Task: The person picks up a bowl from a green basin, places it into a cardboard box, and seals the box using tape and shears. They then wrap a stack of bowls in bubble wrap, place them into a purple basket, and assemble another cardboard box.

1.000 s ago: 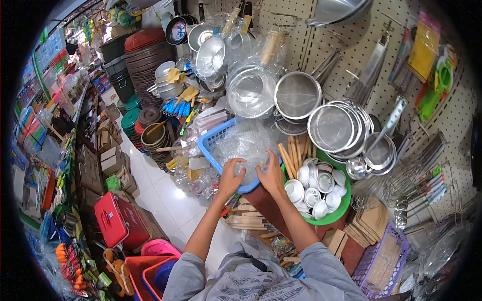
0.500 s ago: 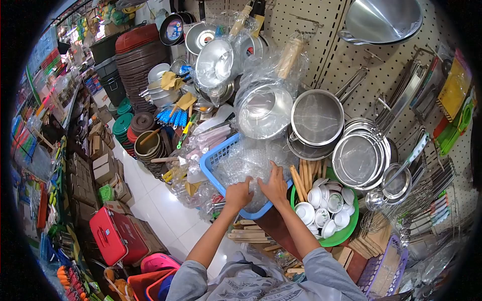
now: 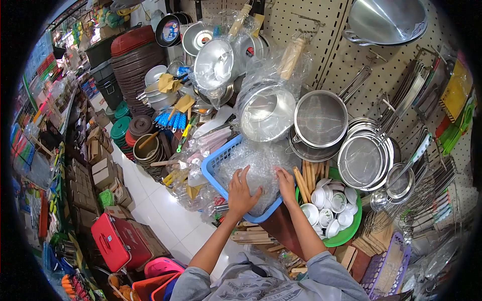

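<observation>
A blue plastic basket (image 3: pixel 213 163) stands in front of me, filled with crumpled clear plastic wrap (image 3: pixel 251 160). My left hand (image 3: pixel 243 193) rests over the near left part of the wrap, palm down, its fingers spread and the thumb pointing right. At the basket's right side is my right hand (image 3: pixel 286 184), with bent fingers drawn together at the wrap's edge; its fingertips appear to pinch the plastic, though they are partly hidden. What lies beneath the wrap cannot be made out.
Right of the basket, a green basin (image 3: pixel 357 220) holds small white bowls (image 3: pixel 325 218) and wooden handles (image 3: pixel 301 183). Strainers (image 3: pixel 321 118) and bagged pans (image 3: pixel 266 110) hang on the pegboard. A red case (image 3: pixel 118 241) stands at left beside the tiled aisle (image 3: pixel 175 215).
My left hand has lifted slightly and spread its fingers, where before it pressed on the wrap. My right hand has shifted right towards the basket's side, its fingers curling in.
</observation>
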Demonstrator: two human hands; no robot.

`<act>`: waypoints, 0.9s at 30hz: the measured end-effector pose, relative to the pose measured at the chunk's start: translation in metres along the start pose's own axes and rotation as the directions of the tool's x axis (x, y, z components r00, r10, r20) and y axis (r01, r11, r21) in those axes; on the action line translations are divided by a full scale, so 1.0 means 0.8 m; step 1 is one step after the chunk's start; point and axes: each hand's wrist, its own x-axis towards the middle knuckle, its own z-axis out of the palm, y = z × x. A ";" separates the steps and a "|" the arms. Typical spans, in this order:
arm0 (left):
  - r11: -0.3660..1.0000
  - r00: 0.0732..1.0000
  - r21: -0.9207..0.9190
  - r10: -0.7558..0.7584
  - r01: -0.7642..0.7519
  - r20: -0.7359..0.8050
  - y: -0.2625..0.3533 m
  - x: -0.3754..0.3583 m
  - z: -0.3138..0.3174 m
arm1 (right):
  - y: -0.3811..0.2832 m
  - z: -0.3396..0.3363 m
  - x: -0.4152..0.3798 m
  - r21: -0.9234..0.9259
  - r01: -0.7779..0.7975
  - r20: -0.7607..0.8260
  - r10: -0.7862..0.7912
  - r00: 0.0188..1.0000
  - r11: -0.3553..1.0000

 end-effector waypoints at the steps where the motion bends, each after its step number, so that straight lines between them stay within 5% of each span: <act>1: 0.996 0.998 -0.079 -0.046 0.049 0.036 0.002 0.001 -0.003 | -0.003 -0.002 -0.001 0.050 -0.025 0.015 0.024 1.000 0.998; 4: 0.949 0.988 -0.277 -0.133 0.150 0.079 0.006 0.001 -0.007 | -0.036 -0.007 -0.017 0.295 -0.238 0.012 0.246 0.969 0.925; 10: 0.862 0.969 -0.467 -0.244 0.198 -0.040 -0.013 0.001 -0.004 | -0.044 -0.007 -0.016 0.520 -0.155 0.093 0.124 0.988 0.840; 13: 0.771 0.950 -0.598 -0.309 0.222 -0.046 -0.028 0.002 -0.003 | -0.054 -0.015 -0.013 0.667 -0.249 0.166 0.186 0.968 0.702; 18: 0.357 0.903 -0.880 -0.399 0.314 0.160 -0.038 0.006 -0.022 | -0.050 -0.024 -0.012 0.615 -0.393 0.340 0.220 0.915 0.684; 27: 0.124 0.862 -0.901 -0.369 0.415 0.347 -0.026 0.016 -0.061 | -0.072 -0.035 -0.042 0.218 -0.445 0.568 0.258 0.781 0.869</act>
